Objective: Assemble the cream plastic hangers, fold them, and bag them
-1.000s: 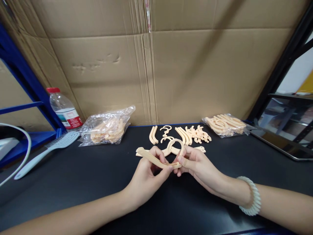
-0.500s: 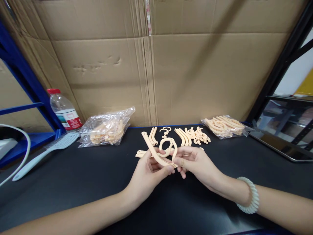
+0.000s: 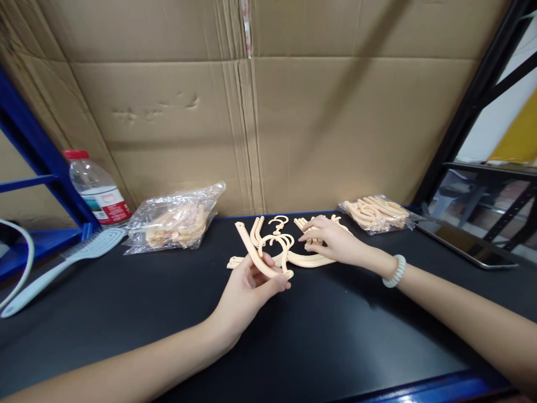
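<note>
Head view: left hand (image 3: 247, 292) pinches curved arm (image 3: 250, 245) together with hook (image 3: 285, 262), above black table (image 3: 319, 336). Right hand (image 3: 335, 240), fingers loosely parted, over loose strips (image 3: 298, 224) (touching or not, cannot tell). Possible trouble: weak pinch lets hook swing; careless fingers scatter strips.

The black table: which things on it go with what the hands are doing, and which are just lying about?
Goes with the work:
pale curved pieces in the left hand
loose pale pieces near the right hand
left bag and right bag of similar pieces, probably

Just lying about, it seems:
red-capped bottle
hairbrush
dark flat object
</note>
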Available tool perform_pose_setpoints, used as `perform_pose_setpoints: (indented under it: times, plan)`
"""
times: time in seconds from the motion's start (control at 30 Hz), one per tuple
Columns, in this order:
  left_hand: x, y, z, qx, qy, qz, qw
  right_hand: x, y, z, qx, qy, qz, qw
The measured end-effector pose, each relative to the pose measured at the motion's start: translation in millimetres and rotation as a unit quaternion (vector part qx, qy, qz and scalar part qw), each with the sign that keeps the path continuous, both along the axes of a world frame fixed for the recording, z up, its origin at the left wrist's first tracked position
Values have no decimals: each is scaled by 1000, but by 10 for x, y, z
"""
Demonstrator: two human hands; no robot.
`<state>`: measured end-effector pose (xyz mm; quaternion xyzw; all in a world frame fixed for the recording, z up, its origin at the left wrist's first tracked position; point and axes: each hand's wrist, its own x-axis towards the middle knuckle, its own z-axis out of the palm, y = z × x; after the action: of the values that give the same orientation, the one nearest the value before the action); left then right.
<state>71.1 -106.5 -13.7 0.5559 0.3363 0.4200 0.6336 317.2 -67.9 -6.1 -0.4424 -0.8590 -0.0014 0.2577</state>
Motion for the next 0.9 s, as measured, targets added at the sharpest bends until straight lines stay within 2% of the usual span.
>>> perform_pose_setpoints:
  times: [0.13,0.2,0.27,0.37,0.47,0.63,0.8,0.9]
  plan:
    - [6,-16,22,1,-3,4,1000,-54,51,-21,-6,13,-1,1000]
    - [9,-21,35,-3,-2,6,1000,-54,59,-3,-14,83,-8,996]
    - [9,-23,44,-8,-1,7,1000,-47,44,33,-33,196,-23,980]
    - [8,-17,49,-10,-1,-2,1000,-61,-45,108,-90,376,-42,921]
    - [5,-12,49,-6,1,-9,1000,-137,-215,185,-127,495,-16,859]
    - [-7,-7,44,-7,2,-1,1000,-338,-480,212,-185,598,-17,780]
    - [-23,16,28,-17,-17,6,1000,-459,-563,123,-245,666,-28,704]
    - [-30,23,22,-30,-25,9,999,-502,-585,76,-299,691,-3,658]
